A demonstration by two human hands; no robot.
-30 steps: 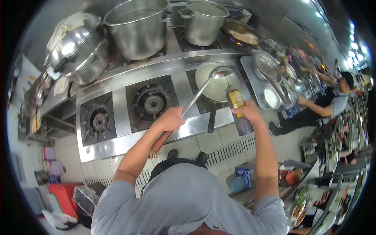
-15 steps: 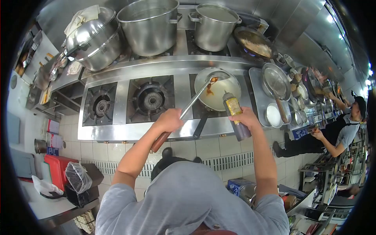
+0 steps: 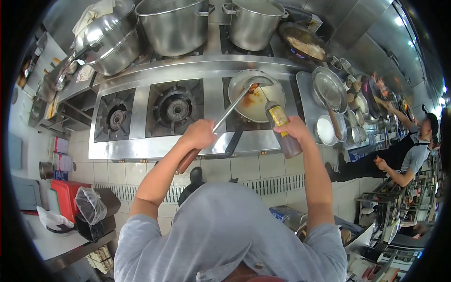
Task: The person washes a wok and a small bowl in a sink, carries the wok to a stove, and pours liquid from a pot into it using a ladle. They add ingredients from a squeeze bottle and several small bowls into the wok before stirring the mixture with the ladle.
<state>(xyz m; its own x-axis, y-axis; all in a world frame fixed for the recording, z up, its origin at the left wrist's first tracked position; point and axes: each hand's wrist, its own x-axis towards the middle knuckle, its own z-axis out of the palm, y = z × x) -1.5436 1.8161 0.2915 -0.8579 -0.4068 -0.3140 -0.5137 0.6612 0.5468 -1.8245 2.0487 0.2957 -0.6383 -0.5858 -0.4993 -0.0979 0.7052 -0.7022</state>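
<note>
My left hand (image 3: 201, 134) is closed around the long handle of a metal ladle (image 3: 233, 107), whose bowl end is over the pan. My right hand (image 3: 292, 128) grips a squeeze bottle (image 3: 282, 131) with a yellow label, tilted so its nozzle points to the pan. A thin dark stream runs from the nozzle toward the ladle. Pale liquid with a reddish-brown patch fills the pan (image 3: 256, 112), which sits on the right burner with its black handle (image 3: 234, 142) toward me.
Two burners (image 3: 177, 109) lie left of the pan. Large pots (image 3: 173, 29) and a wok (image 3: 304, 43) stand behind. A metal tray (image 3: 306, 96) holds a strainer and a white bowl (image 3: 325, 130). A co-worker (image 3: 404, 155) stands at the right.
A dark stream now comes from the bottle, and the reddish-brown patch in the pan has spread. The bottle is angled a little more toward the ladle. The view has shifted slightly.
</note>
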